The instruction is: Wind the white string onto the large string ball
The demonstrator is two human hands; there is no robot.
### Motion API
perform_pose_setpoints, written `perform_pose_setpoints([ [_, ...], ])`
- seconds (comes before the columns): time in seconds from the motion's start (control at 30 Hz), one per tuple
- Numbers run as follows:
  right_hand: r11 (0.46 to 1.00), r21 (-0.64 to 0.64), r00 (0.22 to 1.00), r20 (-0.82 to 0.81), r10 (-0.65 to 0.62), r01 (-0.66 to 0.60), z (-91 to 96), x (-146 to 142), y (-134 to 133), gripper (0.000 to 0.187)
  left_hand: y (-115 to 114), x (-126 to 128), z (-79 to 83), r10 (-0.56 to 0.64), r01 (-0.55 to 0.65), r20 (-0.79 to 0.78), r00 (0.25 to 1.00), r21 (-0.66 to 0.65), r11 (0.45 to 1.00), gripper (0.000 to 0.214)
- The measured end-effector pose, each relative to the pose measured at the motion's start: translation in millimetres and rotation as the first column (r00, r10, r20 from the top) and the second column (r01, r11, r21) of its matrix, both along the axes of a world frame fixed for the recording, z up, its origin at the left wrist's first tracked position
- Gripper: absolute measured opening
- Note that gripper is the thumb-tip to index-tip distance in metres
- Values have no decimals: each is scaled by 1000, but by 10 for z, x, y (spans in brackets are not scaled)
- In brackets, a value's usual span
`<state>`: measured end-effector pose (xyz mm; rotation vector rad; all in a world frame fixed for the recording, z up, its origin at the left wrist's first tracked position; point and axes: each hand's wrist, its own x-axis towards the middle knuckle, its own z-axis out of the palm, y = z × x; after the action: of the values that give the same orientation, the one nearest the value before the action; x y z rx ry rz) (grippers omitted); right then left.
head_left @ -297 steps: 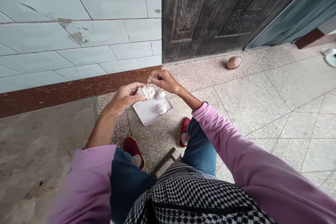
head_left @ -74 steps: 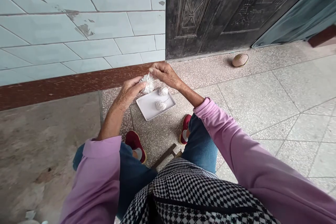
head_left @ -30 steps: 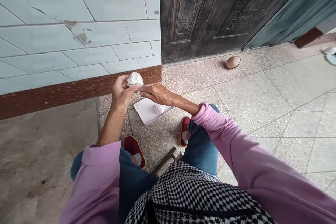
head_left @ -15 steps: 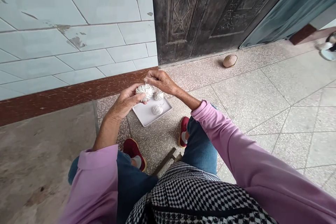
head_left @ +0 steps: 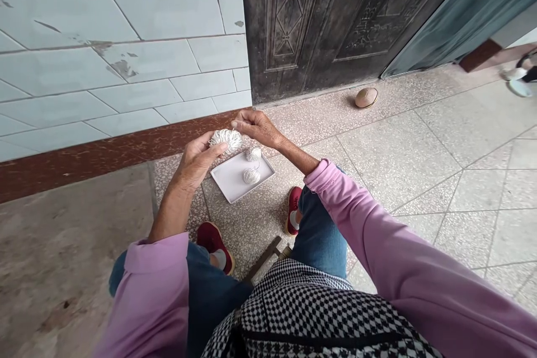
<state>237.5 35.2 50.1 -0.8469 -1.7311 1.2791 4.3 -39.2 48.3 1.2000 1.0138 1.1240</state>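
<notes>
Left hand is closed around a white ribbed bundle, steadied so its top is presented; right hand is pinched shut there; a tray is set on the floor below.

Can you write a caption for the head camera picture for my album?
Left hand holds a white thread ball, right hand pinches at it, over a white tray.

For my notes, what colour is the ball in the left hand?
White; the ball in the left hand shows best in the head view.
</notes>
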Motion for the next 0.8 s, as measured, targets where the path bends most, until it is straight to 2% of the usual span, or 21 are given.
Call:
perform_pose_setpoints([
  [0.17, 981, -190, 999, -6, -32, 30, 19, -153, -83, 64, -9, 41, -21, 2, -1, 111, 994, -6, 1000, 70],
  [0.23, 975, -220, 1000, -15, -21, 17, -8, -211, -129, 61, 17, 25, -47, 38, -39, 134, 990, 4, 999, 69],
  [0.3, 982, -188, 1000, 16, -3, 6, -46, -250, -177, 54, 61, -15, -82, 94, -98, 141, 986, 23, 995, 65],
  [0.43, 998, -16, 977, 201, 70, -68, -101, -253, -290, 35, 174, -124, -154, 227, -231, 74, 971, 58, 971, 61],
  [0.57, 975, 65, 931, 318, 179, -210, -75, -200, -387, 36, 236, -192, -179, 331, -326, -52, 942, 81, 942, 64],
  [0.67, 974, 52, 940, 278, 196, -219, -13, -153, -373, 42, 204, -208, -135, 283, -268, -173, 943, 107, 957, 58],
  [0.73, 984, 44, 966, 203, 160, -172, 23, -121, -308, 48, 148, -205, -79, 204, -185, -232, 951, 103, 977, 52],
  [0.8, 993, 48, 988, 118, 100, -107, 38, -93, -219, 58, 79, -182, -19, 108, -94, -228, 968, 73, 993, 46],
])
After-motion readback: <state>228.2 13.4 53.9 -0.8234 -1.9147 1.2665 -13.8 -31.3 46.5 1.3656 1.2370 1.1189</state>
